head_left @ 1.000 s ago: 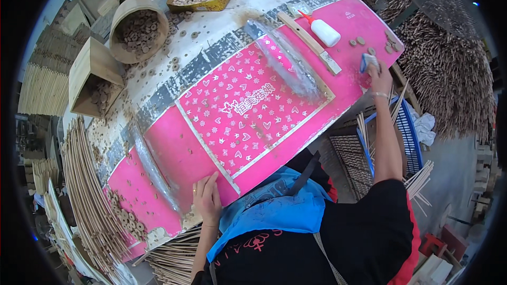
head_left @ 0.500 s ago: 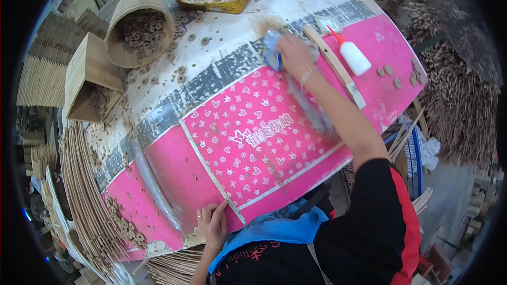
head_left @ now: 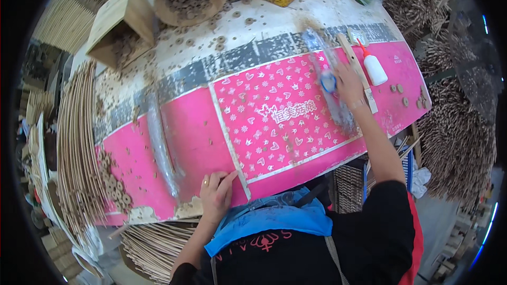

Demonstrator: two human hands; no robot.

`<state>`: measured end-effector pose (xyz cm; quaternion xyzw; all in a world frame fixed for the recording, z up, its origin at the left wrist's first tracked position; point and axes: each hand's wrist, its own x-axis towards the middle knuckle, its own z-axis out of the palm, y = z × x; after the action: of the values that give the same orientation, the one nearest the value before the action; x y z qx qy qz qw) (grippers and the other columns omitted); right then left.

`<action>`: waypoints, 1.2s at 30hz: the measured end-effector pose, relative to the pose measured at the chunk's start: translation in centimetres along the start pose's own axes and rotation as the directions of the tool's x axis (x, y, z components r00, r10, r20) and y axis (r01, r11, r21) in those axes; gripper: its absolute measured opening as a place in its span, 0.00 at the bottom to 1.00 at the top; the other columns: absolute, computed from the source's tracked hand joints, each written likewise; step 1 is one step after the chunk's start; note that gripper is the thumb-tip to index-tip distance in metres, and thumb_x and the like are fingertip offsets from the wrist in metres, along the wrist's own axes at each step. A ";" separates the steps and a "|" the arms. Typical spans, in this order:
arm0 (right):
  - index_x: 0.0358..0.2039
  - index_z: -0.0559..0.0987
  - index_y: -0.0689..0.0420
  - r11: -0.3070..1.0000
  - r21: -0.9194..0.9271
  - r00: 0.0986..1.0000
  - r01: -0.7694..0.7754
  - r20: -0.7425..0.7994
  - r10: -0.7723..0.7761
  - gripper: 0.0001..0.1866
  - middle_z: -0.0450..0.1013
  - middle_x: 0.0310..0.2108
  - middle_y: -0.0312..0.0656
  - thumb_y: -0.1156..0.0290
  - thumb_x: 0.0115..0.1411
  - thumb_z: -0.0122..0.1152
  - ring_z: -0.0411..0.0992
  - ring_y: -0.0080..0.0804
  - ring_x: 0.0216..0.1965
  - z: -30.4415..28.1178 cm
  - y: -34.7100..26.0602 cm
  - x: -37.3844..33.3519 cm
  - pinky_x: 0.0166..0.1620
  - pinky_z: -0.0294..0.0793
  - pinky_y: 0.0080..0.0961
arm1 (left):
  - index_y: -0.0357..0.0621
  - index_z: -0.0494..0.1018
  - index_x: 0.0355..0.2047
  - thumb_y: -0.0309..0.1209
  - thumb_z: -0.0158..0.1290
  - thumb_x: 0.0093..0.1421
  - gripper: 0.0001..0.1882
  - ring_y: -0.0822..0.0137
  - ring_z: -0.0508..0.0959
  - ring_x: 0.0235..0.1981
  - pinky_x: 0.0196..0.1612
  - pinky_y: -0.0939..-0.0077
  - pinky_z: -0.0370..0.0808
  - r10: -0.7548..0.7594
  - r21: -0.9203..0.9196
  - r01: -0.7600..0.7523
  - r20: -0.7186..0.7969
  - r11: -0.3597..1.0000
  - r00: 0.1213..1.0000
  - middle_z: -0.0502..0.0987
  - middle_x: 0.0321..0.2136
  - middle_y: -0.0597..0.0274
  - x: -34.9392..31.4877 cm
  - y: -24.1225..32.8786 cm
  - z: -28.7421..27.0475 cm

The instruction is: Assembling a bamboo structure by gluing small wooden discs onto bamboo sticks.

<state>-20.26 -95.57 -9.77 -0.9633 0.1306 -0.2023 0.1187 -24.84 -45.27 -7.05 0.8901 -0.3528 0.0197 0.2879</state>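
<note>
My right hand (head_left: pixel 349 85) is at the right side of the printed pink mat (head_left: pixel 274 142), over a long clear plastic sleeve (head_left: pixel 313 42). A blue ring-shaped thing (head_left: pixel 328 81) shows at its fingers; what it belongs to is hard to make out, but the hand seems closed on it. Just right of the fingers lies a wooden strip with a hole (head_left: pixel 353 57). My left hand (head_left: pixel 215 194) rests at the table's near edge, holding nothing, with one finger stretched toward the pale dividing strip (head_left: pixel 228 135).
A white glue bottle with a red tip (head_left: pixel 375 69) lies right. Another plastic sleeve (head_left: pixel 158 140) lies left, beside long thin rods (head_left: pixel 79 142). Behind are a round wooden tub (head_left: pixel 161 5), a square wooden box (head_left: pixel 100 39) and a yellow tray of beads (head_left: pixel 284 1).
My right hand has drawn back toward me along the plastic sleeve, and the blue thing has come with it. My left hand stays at the near edge. The whole view has shifted and turned.
</note>
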 end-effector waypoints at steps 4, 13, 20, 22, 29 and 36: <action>0.35 0.74 0.61 0.998 0.059 0.997 0.000 0.077 -0.004 0.07 0.72 0.34 0.52 0.72 0.62 0.61 0.73 0.56 0.37 -4.6 -2.7 -8.9 0.37 0.71 0.50 | 0.46 0.80 0.49 0.22 0.57 0.53 0.21 0.56 0.76 0.37 0.40 0.63 0.73 0.007 -0.047 -0.010 -0.060 0.999 0.998 0.76 0.37 0.59 -0.8 -0.6 -0.1; 0.36 0.78 0.62 0.859 0.510 0.934 -0.052 0.330 -0.140 0.06 0.74 0.30 0.42 0.74 0.61 0.63 0.75 0.32 0.35 -5.7 -16.1 -8.6 0.40 0.74 0.30 | 0.41 0.79 0.49 0.19 0.55 0.58 0.18 0.53 0.79 0.38 0.41 0.62 0.76 -0.270 -0.208 0.195 -0.445 0.958 0.854 0.79 0.35 0.52 -6.8 -4.7 -3.8; 0.40 0.78 0.59 0.534 0.824 0.773 0.188 0.211 -0.598 0.11 0.73 0.36 0.45 0.71 0.57 0.64 0.75 0.41 0.40 3.3 -41.5 -7.5 0.44 0.75 0.34 | 0.36 0.78 0.48 0.18 0.49 0.66 0.13 0.57 0.76 0.36 0.43 0.67 0.71 -0.541 -0.219 0.545 -0.642 0.809 0.544 0.76 0.32 0.53 -12.2 -12.1 -8.6; 0.37 0.77 0.57 0.444 0.824 0.539 0.351 0.209 -0.816 0.10 0.71 0.35 0.45 0.70 0.55 0.63 0.75 0.45 0.39 5.6 -44.8 -11.3 0.45 0.75 0.40 | 0.38 0.78 0.49 0.17 0.50 0.65 0.14 0.57 0.74 0.34 0.42 0.65 0.70 -0.482 -0.100 0.581 -0.680 0.808 0.553 0.75 0.31 0.54 -13.4 -12.6 -7.9; 0.35 0.76 0.54 0.701 0.456 0.782 0.549 0.016 -0.623 0.06 0.73 0.33 0.46 0.74 0.56 0.53 0.74 0.49 0.39 16.4 -48.6 1.6 0.41 0.75 0.46 | 0.39 0.79 0.50 0.16 0.50 0.63 0.16 0.56 0.74 0.31 0.41 0.63 0.69 -0.419 0.007 0.600 -0.708 0.800 0.568 0.78 0.31 0.55 -14.0 -13.1 -7.8; 0.29 0.77 0.60 0.679 0.520 0.757 0.518 0.090 -0.647 0.11 0.72 0.35 0.52 0.68 0.63 0.50 0.72 0.48 0.39 16.1 -45.9 -3.4 0.44 0.73 0.46 | 0.39 0.77 0.54 0.24 0.50 0.70 0.14 0.56 0.79 0.41 0.46 0.60 0.75 -0.467 -0.154 0.515 -0.686 0.843 0.559 0.82 0.42 0.51 -12.8 -14.3 -5.5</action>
<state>-7.12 -48.64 -12.39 -0.9138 -0.2557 -0.1230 0.2906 -24.40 -26.12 -12.65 0.8851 0.0459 0.2855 0.3647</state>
